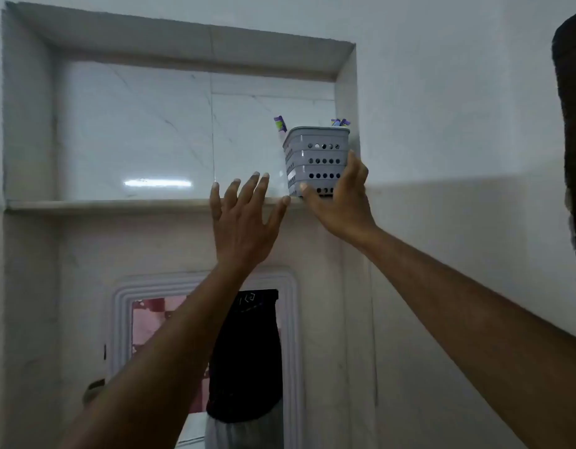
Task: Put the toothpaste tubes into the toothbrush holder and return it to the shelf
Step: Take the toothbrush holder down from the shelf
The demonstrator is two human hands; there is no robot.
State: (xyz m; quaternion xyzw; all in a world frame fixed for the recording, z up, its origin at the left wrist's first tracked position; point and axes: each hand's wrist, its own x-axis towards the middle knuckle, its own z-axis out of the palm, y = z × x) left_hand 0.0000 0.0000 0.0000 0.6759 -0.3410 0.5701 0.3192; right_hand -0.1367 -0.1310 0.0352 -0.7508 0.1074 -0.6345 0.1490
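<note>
Fingers of the right hand wrap the lower right corner of the grey perforated plastic toothbrush holder, thumb across its front, steadying it on the pale marble shelf.

Sitting at the right end of the recessed wall niche, against the side wall, the holder looks placed for good, so the grip probably only settles it. Left hand hovers just beside, fingers spread and released, touching nothing, seemingly ready to catch a tip. Purple-printed toothpaste tube ends poke above the rim; their number and bodies are hidden inside, and the holder's base is masked by the right hand.
</note>
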